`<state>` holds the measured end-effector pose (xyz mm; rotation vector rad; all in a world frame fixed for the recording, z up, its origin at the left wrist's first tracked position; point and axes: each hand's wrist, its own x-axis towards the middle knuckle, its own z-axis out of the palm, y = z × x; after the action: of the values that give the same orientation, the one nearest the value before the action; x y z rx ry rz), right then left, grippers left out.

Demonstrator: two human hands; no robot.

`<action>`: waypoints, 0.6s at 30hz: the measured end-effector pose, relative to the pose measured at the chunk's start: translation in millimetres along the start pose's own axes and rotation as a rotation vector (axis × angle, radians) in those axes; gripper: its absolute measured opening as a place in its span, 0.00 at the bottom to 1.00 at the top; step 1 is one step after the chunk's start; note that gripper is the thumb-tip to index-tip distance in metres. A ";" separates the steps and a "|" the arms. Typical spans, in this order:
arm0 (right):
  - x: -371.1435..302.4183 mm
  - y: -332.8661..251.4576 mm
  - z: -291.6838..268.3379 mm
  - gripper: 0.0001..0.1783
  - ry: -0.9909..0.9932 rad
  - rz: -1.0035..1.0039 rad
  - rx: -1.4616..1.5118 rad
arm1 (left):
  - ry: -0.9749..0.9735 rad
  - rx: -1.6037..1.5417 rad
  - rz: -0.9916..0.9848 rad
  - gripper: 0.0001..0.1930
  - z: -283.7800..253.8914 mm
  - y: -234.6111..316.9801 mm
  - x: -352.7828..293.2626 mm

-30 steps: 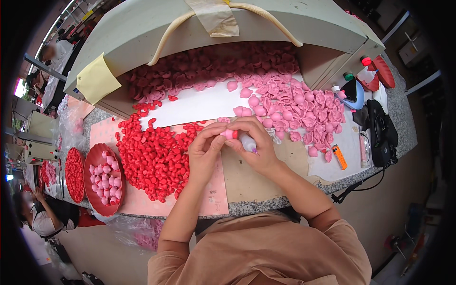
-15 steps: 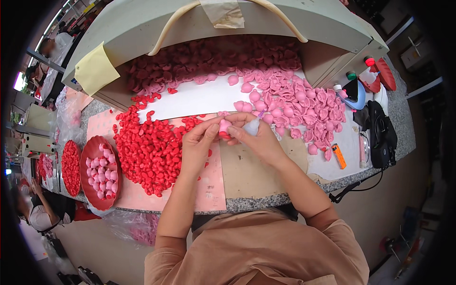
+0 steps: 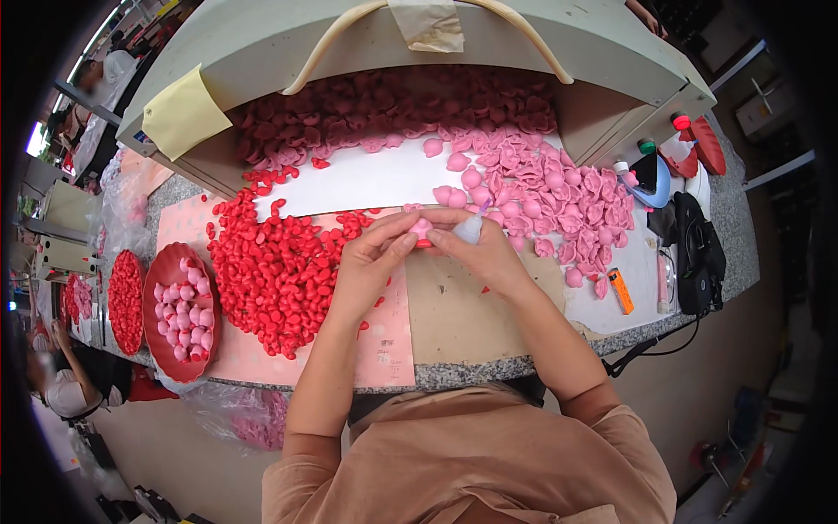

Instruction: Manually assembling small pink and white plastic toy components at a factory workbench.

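Observation:
Between my two hands, above the brown paper, is a small pink rounded piece (image 3: 422, 229) with a red part (image 3: 423, 244) at its lower end. My left hand (image 3: 379, 253) pinches it from the left with thumb and fingers. The thumb of my right hand (image 3: 485, 259) presses it from the other side. My right hand also keeps a small translucent squeeze bottle (image 3: 469, 230) with a purple tip tucked in its fingers. Left of my hands spreads a heap of small red pieces (image 3: 271, 288). Pink pieces (image 3: 559, 201) lie piled beyond my right hand.
A grey cabinet (image 3: 611, 65) arches over the table's back, with more pink pieces under it. A red dish (image 3: 179, 371) of pink pieces stands left, beside another dish of red ones (image 3: 127, 301). An orange lighter (image 3: 621, 292) and black bag (image 3: 701, 253) lie right. Other people sit far left.
My hands have shifted slightly right with the pink and red piece between them. The piece's red end now sits lower, facing me. The squeeze bottle stays in my right hand.

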<state>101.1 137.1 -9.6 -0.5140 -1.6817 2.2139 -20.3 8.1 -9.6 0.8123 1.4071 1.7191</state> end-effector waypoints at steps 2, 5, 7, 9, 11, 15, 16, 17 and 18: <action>0.6 4.9 -1.2 0.20 0.019 -0.012 0.009 | 0.007 -0.001 -0.018 0.15 0.4 2.1 -1.0; 0.2 5.1 -1.0 0.20 0.010 -0.005 -0.035 | 0.013 0.002 -0.022 0.15 -0.7 1.3 -1.3; -0.1 4.7 1.1 0.19 0.013 -0.007 -0.039 | 0.013 0.003 -0.008 0.14 -1.5 -0.1 -1.0; -0.3 4.3 3.0 0.17 0.018 -0.010 -0.042 | 0.027 -0.005 -0.003 0.14 -1.9 -0.3 -1.0; -0.2 3.9 4.6 0.17 0.037 -0.027 -0.055 | 0.034 -0.013 0.000 0.14 -0.8 -0.5 -0.6; 0.9 5.0 4.5 0.17 0.042 0.022 -0.055 | 0.042 -0.013 -0.001 0.14 -2.0 -5.0 0.0; 1.3 6.3 3.9 0.17 0.035 0.014 -0.033 | 0.041 -0.014 -0.003 0.14 -1.5 -4.4 0.2; 1.4 7.0 3.5 0.18 0.028 0.006 -0.012 | 0.045 -0.009 -0.006 0.14 -0.8 -2.8 0.4; 1.5 6.9 3.6 0.18 0.028 0.008 -0.012 | 0.050 -0.004 -0.010 0.14 -0.3 -1.9 0.4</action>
<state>98.0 132.8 -15.6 -0.5529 -1.6824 2.1933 -20.5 8.4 -11.6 0.7639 1.4381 1.7446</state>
